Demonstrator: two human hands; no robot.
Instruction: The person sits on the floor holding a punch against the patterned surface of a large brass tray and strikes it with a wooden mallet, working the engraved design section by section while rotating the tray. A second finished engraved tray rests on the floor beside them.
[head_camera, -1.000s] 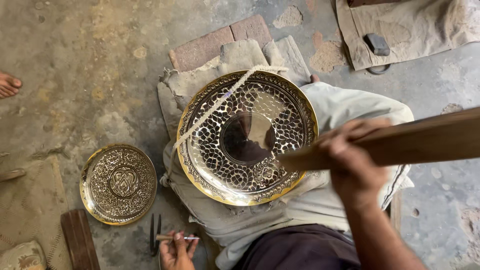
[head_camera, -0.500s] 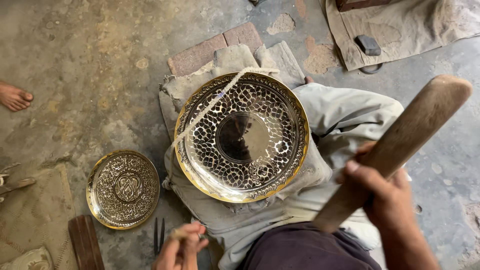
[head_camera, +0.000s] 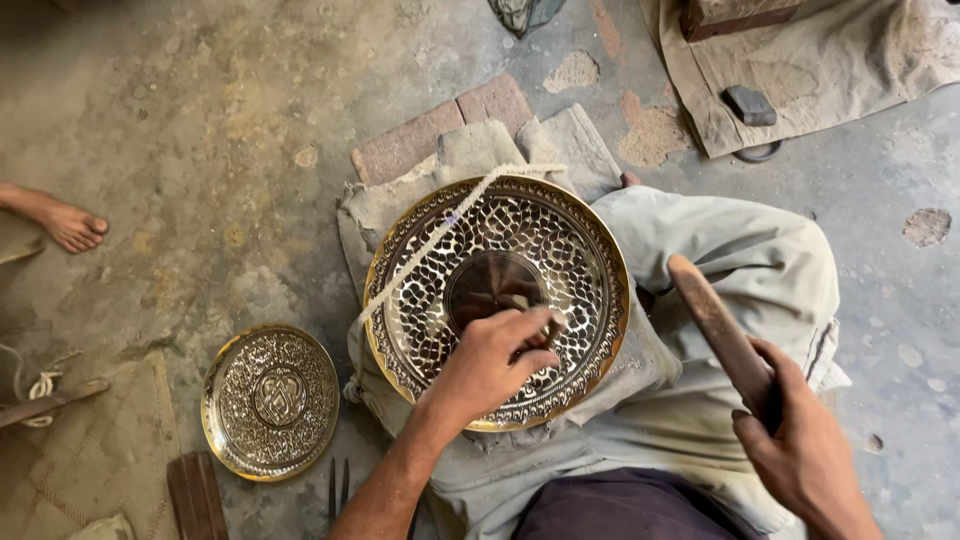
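On the person's cloth-covered lap lies the large round engraved brass tray (head_camera: 497, 300). The left hand (head_camera: 490, 365) rests over its lower centre, fingers pinching a small metal punch (head_camera: 540, 318) against the surface. The right hand (head_camera: 800, 450), just beside the tray, is closed around a brown wooden mallet (head_camera: 722, 335).

The person's left hand (head_camera: 492, 362) reaches forward from a bare forearm, fingers curled, apparently pinching something small at the fingertips. The right hand (head_camera: 800, 450) is raised at the lower right, fist closed in a grip.
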